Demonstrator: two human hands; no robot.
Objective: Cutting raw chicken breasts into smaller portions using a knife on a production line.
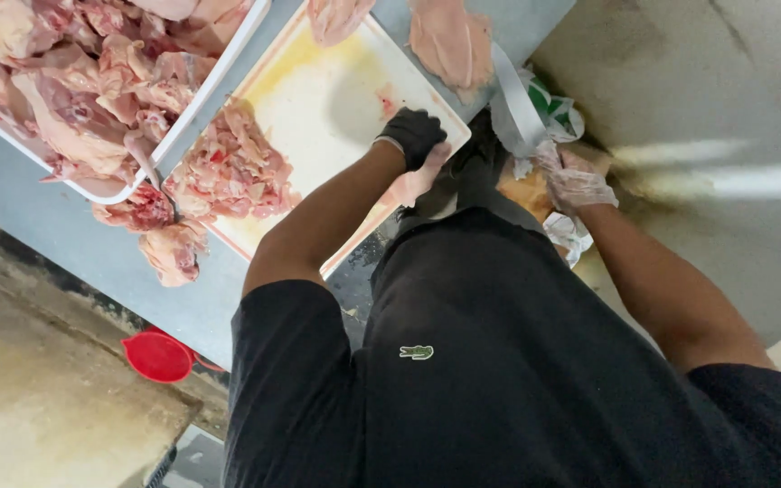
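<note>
On one cutting board (318,81), one chicken heap (232,172), two gloved hands.

Tray of raw chicken (92,81) cut off top-left; plastic bag (535,117) contents perhaps blurred

Left hand (413,137) in black glove, pressing on near edge of white cutting board (318,90). Right hand (573,181) in clear glove, gripping plastic bag (535,113). Chopped chicken (232,172) piled left on board; tray (205,90) of raw chicken far left.
</note>
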